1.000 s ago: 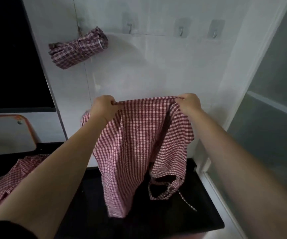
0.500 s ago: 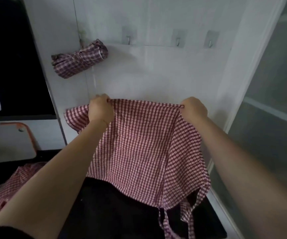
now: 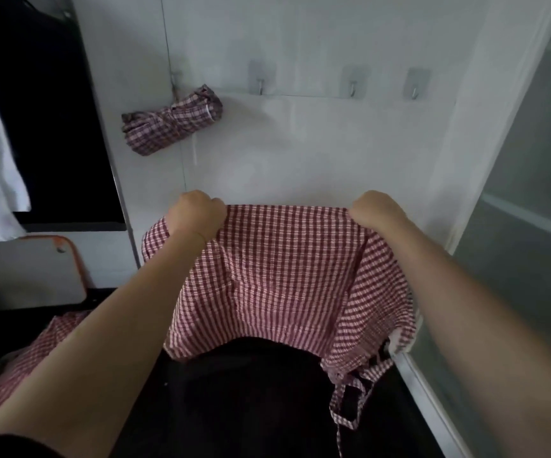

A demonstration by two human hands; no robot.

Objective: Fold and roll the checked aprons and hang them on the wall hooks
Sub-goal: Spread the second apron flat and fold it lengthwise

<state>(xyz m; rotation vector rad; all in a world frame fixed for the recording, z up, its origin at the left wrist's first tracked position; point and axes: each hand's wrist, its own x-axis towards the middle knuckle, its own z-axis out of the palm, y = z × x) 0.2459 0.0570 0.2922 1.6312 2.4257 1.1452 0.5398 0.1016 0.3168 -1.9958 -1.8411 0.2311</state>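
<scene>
Two hands hold a red checked apron stretched above a dark tabletop

The left hand (image 3: 198, 214) and right hand (image 3: 378, 209) each grip the top edge of the checked apron (image 3: 284, 276), fingers curled tight round the cloth and mostly hidden behind the knuckles. Its ties trail toward the tabletop (image 3: 251, 408) right edge. A rolled apron (image 3: 171, 122) hangs on the wall; another apron (image 3: 19, 368) is cut off at left

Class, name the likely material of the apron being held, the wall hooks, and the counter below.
Apron: woven checked cloth, probably cotton; it drapes and puckers, matte.
Wall hooks: seemingly metal on adhesive plates; dull grey sheen.
Counter: smooth black hard surface; material unclear.
</scene>
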